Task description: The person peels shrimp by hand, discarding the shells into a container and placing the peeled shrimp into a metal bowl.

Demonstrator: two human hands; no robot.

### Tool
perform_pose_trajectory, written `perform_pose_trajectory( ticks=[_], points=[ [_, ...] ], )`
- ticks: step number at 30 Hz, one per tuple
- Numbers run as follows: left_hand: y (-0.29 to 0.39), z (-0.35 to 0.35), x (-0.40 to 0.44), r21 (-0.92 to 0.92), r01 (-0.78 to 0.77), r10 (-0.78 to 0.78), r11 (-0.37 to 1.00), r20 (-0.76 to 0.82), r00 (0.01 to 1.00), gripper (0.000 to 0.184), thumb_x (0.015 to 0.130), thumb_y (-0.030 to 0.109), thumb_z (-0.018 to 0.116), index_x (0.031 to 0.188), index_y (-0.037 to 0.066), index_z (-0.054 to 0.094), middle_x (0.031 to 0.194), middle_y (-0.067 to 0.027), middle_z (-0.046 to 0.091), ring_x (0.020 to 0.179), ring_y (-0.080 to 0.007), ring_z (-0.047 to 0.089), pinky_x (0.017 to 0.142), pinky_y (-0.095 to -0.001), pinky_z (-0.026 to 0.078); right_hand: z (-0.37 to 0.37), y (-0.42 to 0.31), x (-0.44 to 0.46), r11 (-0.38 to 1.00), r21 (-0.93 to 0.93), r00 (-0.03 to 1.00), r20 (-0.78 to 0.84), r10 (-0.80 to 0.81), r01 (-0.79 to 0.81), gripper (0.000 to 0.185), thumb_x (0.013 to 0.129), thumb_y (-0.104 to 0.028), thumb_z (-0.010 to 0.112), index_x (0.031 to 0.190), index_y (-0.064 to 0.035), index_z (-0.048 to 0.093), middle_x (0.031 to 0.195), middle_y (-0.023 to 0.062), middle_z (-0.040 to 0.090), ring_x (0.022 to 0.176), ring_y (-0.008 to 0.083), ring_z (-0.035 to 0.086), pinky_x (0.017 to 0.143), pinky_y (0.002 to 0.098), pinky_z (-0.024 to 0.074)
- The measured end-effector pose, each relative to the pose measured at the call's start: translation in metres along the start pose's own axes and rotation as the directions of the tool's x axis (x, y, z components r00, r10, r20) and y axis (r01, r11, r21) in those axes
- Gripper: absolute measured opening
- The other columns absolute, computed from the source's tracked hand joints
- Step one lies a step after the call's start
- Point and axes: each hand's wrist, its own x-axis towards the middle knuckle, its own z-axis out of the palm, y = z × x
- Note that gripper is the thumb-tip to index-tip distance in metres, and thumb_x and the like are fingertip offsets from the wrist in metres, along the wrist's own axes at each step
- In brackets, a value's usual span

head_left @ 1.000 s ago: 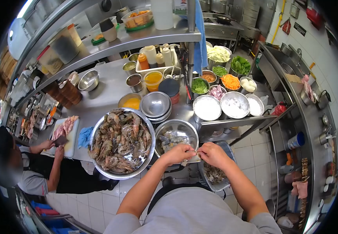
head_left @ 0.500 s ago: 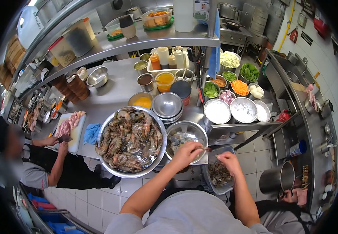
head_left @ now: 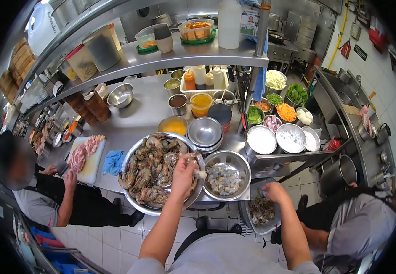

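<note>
My left hand (head_left: pixel 183 177) is closed around a shrimp (head_left: pixel 200 174), its pale flesh sticking out at the right of my fingers. It is above the right side of a large metal bowl (head_left: pixel 129 199) heaped with whole brown shrimp (head_left: pixel 154 160). To the right stands a smaller metal bowl (head_left: pixel 247 169) with peeled grey shrimp (head_left: pixel 223 179) in it. My right hand (head_left: pixel 275 192), fingers curled down, is over a clear plastic tub (head_left: pixel 278 220) of shrimp heads and shells (head_left: pixel 261 211). Whatever its fingers hold is hidden.
Stacked metal bowls (head_left: pixel 204 131) and sauce containers stand behind. Cut vegetables and tubs of white powder (head_left: pixel 262 139) line the right. At left, a co-worker (head_left: pixel 47 196) handles meat on a cutting board (head_left: pixel 98 157). Another person (head_left: pixel 358 223) is close on my right.
My left hand has moved left from the smaller bowl to above the large one. My right hand has lowered toward the tub. The person at right has come further into view, and the view has shifted.
</note>
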Motion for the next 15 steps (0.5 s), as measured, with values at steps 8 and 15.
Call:
perform_pose_trajectory(
  ticks=[8, 15],
  points=[
    [0.057, -0.021, 0.105, 0.399, -0.102, 0.167, 0.911, -0.134, 0.977, 0.024, 0.083, 0.007, 0.071, 0.106, 0.001, 0.064, 0.089, -0.005, 0.065, 0.075, -0.0108, 0.057, 0.067, -0.0276, 0.046, -0.023, -0.171, 0.119, 0.812, 0.501, 0.936, -0.32, -0.148, 0.299, 0.047, 0.085, -0.031, 0.072, 0.117, 0.002, 0.063, 0.091, 0.0162, 0.07, 0.081, 0.0344, 0.067, 0.077, 0.0377, 0.0532],
    [0.038, -0.061, 0.199, 0.757, -0.005, 0.045, 0.654, -0.032, 0.998, 0.022, 0.076, 0.013, 0.07, 0.092, -0.002, 0.067, 0.076, -0.0098, 0.066, 0.065, -0.0175, 0.057, 0.059, -0.0353, 0.046, 0.023, -0.209, 0.229, 0.975, 0.17, 0.845, -0.533, -0.033, 0.145, 0.067, 0.076, -0.041, 0.078, 0.121, 0.0044, 0.06, 0.108, 0.0281, 0.066, 0.099, 0.0439, 0.063, 0.091, 0.044, 0.0504]
  ],
)
